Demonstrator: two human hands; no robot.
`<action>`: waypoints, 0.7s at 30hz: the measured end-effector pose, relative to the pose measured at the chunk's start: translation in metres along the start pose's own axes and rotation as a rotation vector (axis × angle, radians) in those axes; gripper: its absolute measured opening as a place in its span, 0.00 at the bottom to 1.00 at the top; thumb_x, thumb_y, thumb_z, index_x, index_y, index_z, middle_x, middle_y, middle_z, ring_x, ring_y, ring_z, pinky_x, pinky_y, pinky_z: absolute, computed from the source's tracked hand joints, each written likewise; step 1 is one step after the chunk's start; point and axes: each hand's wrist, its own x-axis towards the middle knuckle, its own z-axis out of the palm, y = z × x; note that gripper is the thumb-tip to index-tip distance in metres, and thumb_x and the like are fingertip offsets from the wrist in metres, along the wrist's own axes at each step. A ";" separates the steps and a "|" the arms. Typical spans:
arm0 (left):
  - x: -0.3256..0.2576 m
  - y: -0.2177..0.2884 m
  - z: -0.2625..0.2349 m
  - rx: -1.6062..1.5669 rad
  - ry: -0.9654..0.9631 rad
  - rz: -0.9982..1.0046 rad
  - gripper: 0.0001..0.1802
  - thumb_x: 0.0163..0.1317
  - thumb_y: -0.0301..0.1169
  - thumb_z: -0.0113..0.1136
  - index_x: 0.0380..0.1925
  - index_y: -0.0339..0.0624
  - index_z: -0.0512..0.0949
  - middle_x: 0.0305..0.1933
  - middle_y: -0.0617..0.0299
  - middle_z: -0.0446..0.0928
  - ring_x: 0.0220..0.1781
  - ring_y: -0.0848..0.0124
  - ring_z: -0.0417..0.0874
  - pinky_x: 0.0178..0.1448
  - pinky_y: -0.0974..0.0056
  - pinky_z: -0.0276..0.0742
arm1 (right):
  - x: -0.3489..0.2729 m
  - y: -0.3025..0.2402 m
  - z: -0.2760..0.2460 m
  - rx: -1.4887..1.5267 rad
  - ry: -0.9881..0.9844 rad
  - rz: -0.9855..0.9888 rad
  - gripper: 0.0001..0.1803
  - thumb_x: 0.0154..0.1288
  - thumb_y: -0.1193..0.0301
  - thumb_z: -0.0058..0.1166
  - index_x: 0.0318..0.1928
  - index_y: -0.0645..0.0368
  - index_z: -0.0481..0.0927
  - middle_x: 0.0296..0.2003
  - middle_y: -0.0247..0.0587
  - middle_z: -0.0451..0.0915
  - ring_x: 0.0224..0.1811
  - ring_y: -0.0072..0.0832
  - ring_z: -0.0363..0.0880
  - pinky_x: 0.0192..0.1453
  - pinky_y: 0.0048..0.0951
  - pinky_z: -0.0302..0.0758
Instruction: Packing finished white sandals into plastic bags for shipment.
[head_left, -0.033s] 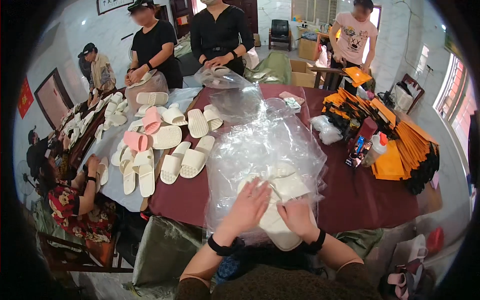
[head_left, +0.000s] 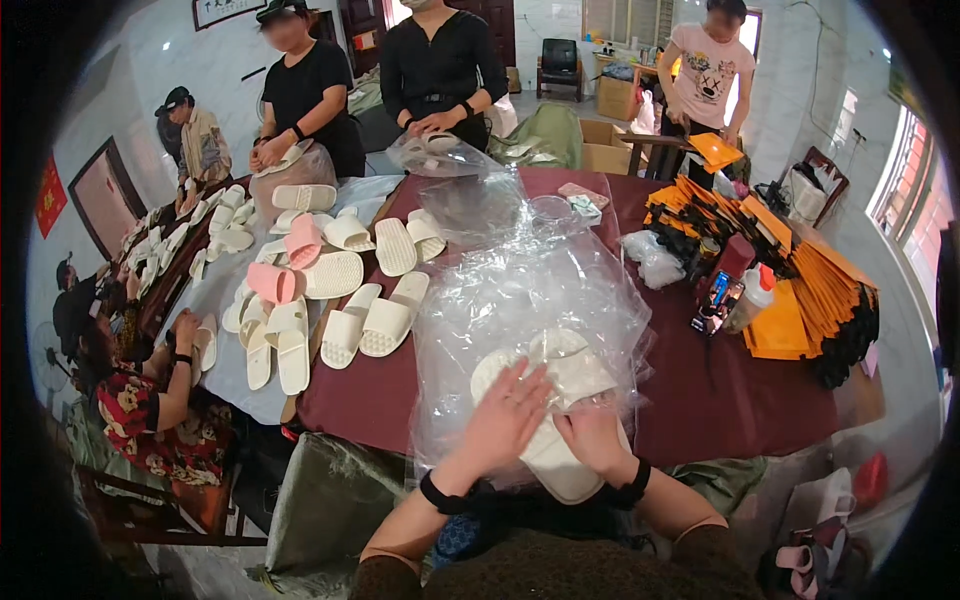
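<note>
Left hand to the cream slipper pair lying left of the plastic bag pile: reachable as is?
Probably yes. The left hand rests flat on the white slipper, and the cream slipper pair lies uncovered to its left, with only bare maroon tablecloth between.

I see white slippers | stacked pair, flat | inside clear plastic bag | bag crumpled, open | near edge of maroon table

Clear plastic bags heap mid-table, orange flat packets stacked right, cardboard box behind.
</note>
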 end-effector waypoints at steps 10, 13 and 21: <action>0.001 0.049 0.027 -0.111 0.007 0.114 0.27 0.66 0.30 0.51 0.63 0.31 0.66 0.70 0.44 0.62 0.73 0.49 0.60 0.75 0.50 0.54 | 0.033 0.013 0.018 -0.038 0.137 -0.047 0.25 0.64 0.58 0.49 0.56 0.59 0.75 0.52 0.48 0.76 0.58 0.48 0.69 0.62 0.53 0.61; -0.004 0.053 0.014 -0.161 -0.020 0.077 0.27 0.66 0.30 0.50 0.64 0.31 0.66 0.70 0.44 0.62 0.73 0.48 0.61 0.75 0.51 0.56 | 0.043 0.003 0.008 -0.283 0.069 0.010 0.19 0.66 0.59 0.47 0.46 0.61 0.80 0.45 0.50 0.81 0.49 0.45 0.75 0.53 0.47 0.69; -0.010 0.058 0.007 -0.105 -0.088 0.121 0.27 0.65 0.30 0.51 0.64 0.32 0.66 0.70 0.45 0.63 0.72 0.48 0.61 0.74 0.52 0.57 | 0.106 -0.007 0.026 -0.100 0.507 0.124 0.25 0.69 0.57 0.47 0.28 0.68 0.82 0.29 0.55 0.82 0.38 0.50 0.78 0.49 0.46 0.72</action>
